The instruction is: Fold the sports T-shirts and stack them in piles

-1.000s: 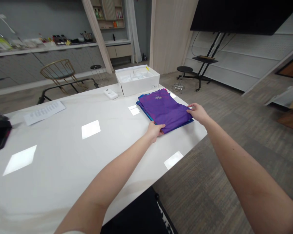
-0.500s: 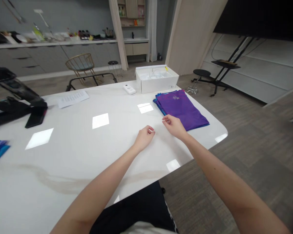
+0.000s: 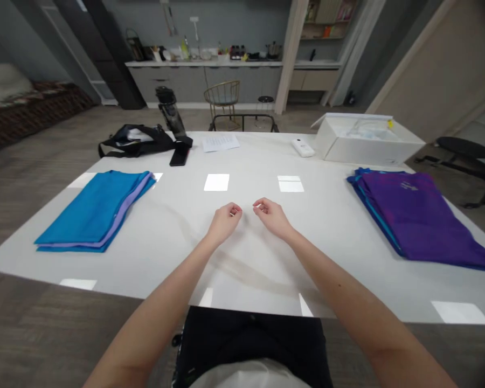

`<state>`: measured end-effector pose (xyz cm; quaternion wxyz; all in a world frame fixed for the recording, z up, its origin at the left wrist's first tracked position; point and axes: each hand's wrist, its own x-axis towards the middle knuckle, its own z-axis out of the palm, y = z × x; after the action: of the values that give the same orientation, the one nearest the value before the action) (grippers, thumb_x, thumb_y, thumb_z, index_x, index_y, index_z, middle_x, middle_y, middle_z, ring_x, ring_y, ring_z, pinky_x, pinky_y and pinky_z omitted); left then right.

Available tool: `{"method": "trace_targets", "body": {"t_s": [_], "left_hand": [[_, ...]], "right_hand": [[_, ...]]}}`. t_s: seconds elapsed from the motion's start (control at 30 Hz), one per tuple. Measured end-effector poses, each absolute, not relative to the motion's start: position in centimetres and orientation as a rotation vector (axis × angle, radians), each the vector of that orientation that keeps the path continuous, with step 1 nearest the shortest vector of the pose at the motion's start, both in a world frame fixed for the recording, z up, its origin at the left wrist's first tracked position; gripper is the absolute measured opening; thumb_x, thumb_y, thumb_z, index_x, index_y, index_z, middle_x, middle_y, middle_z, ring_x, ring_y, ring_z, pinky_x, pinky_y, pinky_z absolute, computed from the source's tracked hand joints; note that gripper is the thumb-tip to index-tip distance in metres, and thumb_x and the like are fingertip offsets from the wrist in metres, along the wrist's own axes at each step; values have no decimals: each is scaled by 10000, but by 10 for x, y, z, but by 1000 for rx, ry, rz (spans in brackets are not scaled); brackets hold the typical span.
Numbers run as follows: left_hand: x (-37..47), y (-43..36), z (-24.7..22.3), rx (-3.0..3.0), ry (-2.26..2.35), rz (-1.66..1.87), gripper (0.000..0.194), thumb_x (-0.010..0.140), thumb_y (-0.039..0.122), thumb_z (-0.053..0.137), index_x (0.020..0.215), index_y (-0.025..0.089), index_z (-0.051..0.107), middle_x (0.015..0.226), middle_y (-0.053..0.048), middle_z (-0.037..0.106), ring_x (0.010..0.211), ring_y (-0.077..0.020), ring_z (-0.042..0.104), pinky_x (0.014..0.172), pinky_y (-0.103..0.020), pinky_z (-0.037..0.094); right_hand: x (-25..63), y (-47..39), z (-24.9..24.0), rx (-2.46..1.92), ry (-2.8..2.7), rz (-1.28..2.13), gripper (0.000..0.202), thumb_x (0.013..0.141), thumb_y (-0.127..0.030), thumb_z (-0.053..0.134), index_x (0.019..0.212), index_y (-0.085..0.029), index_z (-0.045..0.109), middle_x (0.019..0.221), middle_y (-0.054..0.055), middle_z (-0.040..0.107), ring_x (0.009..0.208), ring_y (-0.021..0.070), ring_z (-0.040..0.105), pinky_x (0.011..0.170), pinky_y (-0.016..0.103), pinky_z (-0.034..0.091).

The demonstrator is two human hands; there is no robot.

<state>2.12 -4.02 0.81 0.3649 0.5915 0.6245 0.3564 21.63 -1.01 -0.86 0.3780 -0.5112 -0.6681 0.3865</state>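
My left hand (image 3: 225, 221) hovers low over the middle of the white table (image 3: 165, 269), its fingers loosely curled with a small gap at the thumb, holding nothing. Facing it, with a narrow space between them, my right hand (image 3: 271, 216) is also loosely bent, open and free of any object. To the left lies a folded stack of blue and lilac cloth (image 3: 92, 207). Over on the right side rests another folded stack of cloth, purple on top (image 3: 420, 215) with a small pale print and blue layers beneath. Neither hand touches a stack.
A white box (image 3: 359, 145) with its lid raised stands at the back right, beside a small white device (image 3: 303, 147). Toward the back left are a printed sheet (image 3: 221, 143), a phone (image 3: 180, 154), a black bag (image 3: 137, 143) and a dark bottle (image 3: 171, 113).
My view has swung left, bringing the whole blue stack into sight and shifting the purple stack rightward. Both hands have moved left, away from the purple stack, to the table's middle.
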Motion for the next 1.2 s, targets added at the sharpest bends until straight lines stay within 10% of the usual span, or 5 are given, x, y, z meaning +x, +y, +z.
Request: {"method": "trace_targets", "body": {"t_s": [0.63, 1.2], "left_hand": [[-293, -62, 17, 1501, 2728, 797, 239, 946, 240, 499, 1114, 209, 667, 1189, -116, 704, 1134, -291, 624, 947, -405, 439], [-298, -46, 1, 1636, 2811, 555, 301, 1042, 259, 357, 1149, 172, 625, 1189, -160, 672, 1156, -324, 586, 939, -433, 411]], "right_hand": [[-173, 39, -16, -943, -2013, 1264, 96, 872, -234, 624, 944, -250, 685, 766, -28, 679, 733, 169, 636, 768, 310, 508], [-181, 41, -33, -956, -2035, 1161, 285, 868, -239, 599, 1140, -277, 675, 833, -21, 684, 765, 193, 631, 836, 340, 502]]}}
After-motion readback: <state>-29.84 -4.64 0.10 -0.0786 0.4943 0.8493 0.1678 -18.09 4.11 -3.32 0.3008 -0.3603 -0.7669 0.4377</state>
